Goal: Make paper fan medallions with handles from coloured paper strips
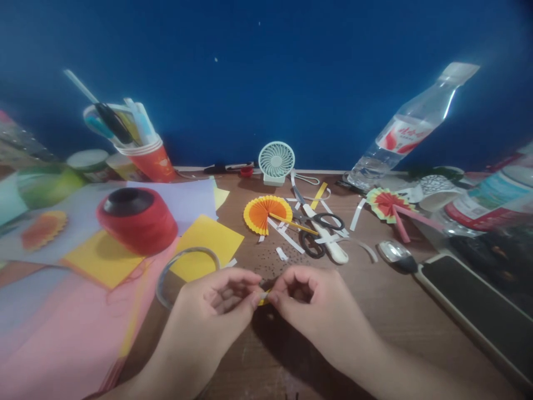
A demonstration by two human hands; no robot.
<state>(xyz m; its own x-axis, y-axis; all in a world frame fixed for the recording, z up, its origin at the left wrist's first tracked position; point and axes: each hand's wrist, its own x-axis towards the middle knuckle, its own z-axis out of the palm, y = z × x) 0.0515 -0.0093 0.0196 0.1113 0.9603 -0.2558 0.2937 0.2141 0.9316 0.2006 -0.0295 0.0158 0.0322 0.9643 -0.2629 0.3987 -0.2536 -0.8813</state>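
Note:
My left hand (222, 311) and my right hand (310, 308) meet low over the table, each pinching a small strip of yellow paper (263, 300) between thumb and fingertips. A whitish bit shows on the strip; the fingers cover most of it. Just beyond my hands lies an orange and yellow pleated paper fan (266, 214) with a thin yellow stick. To its right are black-handled scissors (313, 244), a white-handled knife (328, 236) and scattered white paper strips (291, 238). A ring of clear tape (166, 278) stands near my left wrist.
Left are a red thread spool (137, 228), yellow paper (208, 244), pink sheets (75, 328) and a pen cup (152, 161). A small fan (276, 161) stands at the back. Right are a tilted bottle (406, 133), another pleated fan (391, 204) and a phone (478, 300).

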